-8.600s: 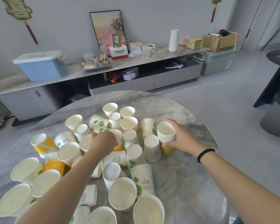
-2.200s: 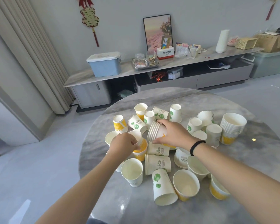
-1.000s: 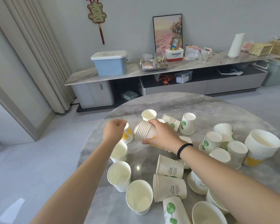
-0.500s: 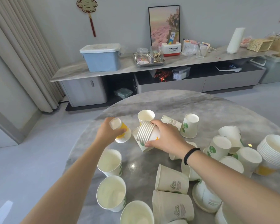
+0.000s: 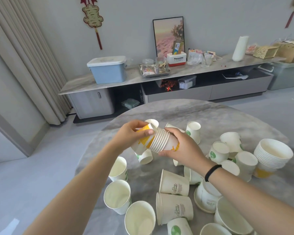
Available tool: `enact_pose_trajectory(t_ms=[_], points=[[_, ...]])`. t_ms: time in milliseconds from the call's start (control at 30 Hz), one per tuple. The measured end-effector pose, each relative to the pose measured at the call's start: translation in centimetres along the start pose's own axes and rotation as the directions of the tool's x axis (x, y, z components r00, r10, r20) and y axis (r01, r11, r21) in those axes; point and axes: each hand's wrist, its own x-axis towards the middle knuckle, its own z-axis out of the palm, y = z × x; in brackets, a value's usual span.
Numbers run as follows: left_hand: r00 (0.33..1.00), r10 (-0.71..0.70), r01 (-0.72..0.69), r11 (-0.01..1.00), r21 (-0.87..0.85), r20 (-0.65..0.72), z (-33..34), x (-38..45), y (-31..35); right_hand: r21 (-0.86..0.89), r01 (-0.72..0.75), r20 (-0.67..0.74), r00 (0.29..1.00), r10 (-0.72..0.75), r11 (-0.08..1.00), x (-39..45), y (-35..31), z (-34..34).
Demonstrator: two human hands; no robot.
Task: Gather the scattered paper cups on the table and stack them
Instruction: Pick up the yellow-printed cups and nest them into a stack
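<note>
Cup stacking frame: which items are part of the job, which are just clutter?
Job:
- yellow-print cup, held by left hand
- nested stack, held by right hand
- finished stack
- loose cups on table

Clutter:
- blue storage box
- framed picture
- metal tray
- paper roll

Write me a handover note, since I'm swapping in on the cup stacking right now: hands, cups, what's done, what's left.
Left hand grips a yellow-printed cup, its base partly inside the hand-held stack.
Right hand holds that stack on its side above the table.
Done: a taller finished stack stands at the right edge.
Left: seat the yellow cup, then gather the loose cups, some upright, some tipped over, across the near and right parts of the table.
</note>
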Motion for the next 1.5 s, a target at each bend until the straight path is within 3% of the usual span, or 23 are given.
enact_pose_trajectory(t_ms=[100,400,500,600,700,767,833,900,1000,1200,1267,1367,1500], points=[[0.999,-0.015,0.017,0.998,-0.067,0.032,0.8,-0.5,0.8,-0.024,0.007,0.0,1.0,-0.007,1.0,-0.8,0.2,-0.6],[0.996,-0.038,0.031,0.997,0.077,0.086,2.6,0.1,2.0,-0.217,0.063,0.056,0.997,-0.052,0.974,-1.3,0.8,-2.6],[0.997,-0.068,0.073,0.989,-0.128,0.042,3.7,0.8,1.3,-0.295,0.104,0.106,0.992,-0.075,0.95,-0.8,0.9,-2.8],[0.99,-0.137,0.137,0.917,-0.374,0.025,5.5,1.5,0.6,-0.271,0.104,0.129,0.989,-0.07,0.957,-0.2,0.8,-2.2],[0.986,-0.169,0.161,0.91,-0.382,0.013,7.1,2.2,0.1,-0.305,0.101,0.123,0.99,-0.066,0.947,0.8,1.2,-1.5],[0.98,-0.186,0.144,0.914,-0.38,-0.077,6.9,3.1,-0.4,-0.349,0.076,0.106,0.993,-0.041,0.934,1.7,1.7,-1.3],[0.964,-0.153,0.1,0.966,-0.236,-0.216,5.8,4.6,-1.5,-0.38,0.032,0.074,0.997,-0.004,0.924,2.6,2.2,-1.2],[0.95,-0.088,0.125,0.986,0.109,-0.298,4.9,6.1,-2.6,-0.393,-0.007,0.048,0.998,0.028,0.919,3.3,2.7,-1.2],[0.964,-0.037,0.166,0.857,0.489,-0.262,4.2,8.8,-4.5,-0.372,-0.069,0.014,0.997,0.08,0.926,4.4,3.3,-1.0],[0.985,-0.039,0.155,0.636,0.756,-0.169,4.6,11.2,-6.5,-0.286,-0.106,-0.003,0.994,0.11,0.952,5.3,4.2,-1.1],[0.968,-0.003,0.178,0.709,0.682,-0.25,4.4,10.7,-6.1,-0.272,-0.111,0.004,0.993,0.116,0.956,5.4,4.3,-1.2],[0.915,0.004,0.141,0.934,0.329,-0.404,3.6,9.2,-3.8,-0.241,-0.128,-0.009,0.991,0.13,0.962,4.8,4.4,-1.5],[0.94,0.1,-0.071,0.992,0.1,-0.327,4.0,5.9,1.1,-0.197,-0.115,-0.075,0.992,0.102,0.974,3.3,3.7,-2.5]])
